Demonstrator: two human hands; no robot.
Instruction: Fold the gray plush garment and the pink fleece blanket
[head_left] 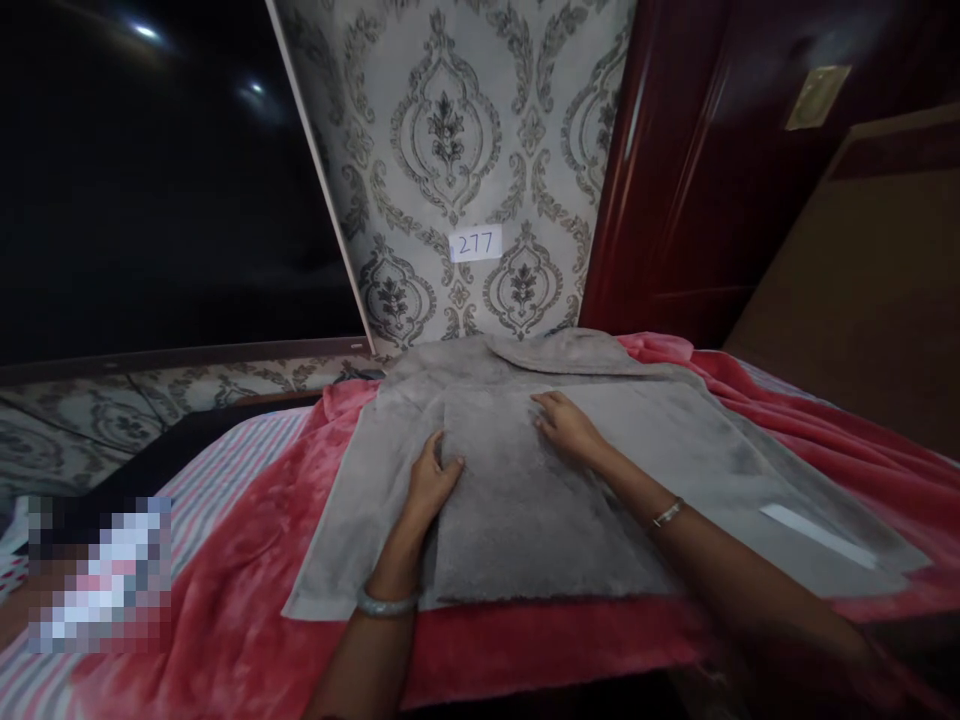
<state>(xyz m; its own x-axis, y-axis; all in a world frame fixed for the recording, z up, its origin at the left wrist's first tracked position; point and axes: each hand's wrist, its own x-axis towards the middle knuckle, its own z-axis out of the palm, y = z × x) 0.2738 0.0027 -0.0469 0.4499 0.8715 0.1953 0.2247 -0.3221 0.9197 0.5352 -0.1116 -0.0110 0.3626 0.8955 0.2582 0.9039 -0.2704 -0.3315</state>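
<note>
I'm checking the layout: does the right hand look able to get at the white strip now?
Probably yes: the white strip lies uncovered on the gray fabric, and nothing visible blocks the right hand.

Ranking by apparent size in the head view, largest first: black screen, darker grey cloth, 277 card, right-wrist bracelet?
1. Black screen, though cut off by the frame
2. Darker grey cloth
3. 277 card
4. Right-wrist bracelet

The grey cloth (517, 520) looks matt and napped, the red blanket (247, 540) plush, the screen (165, 200) glossy.
</note>
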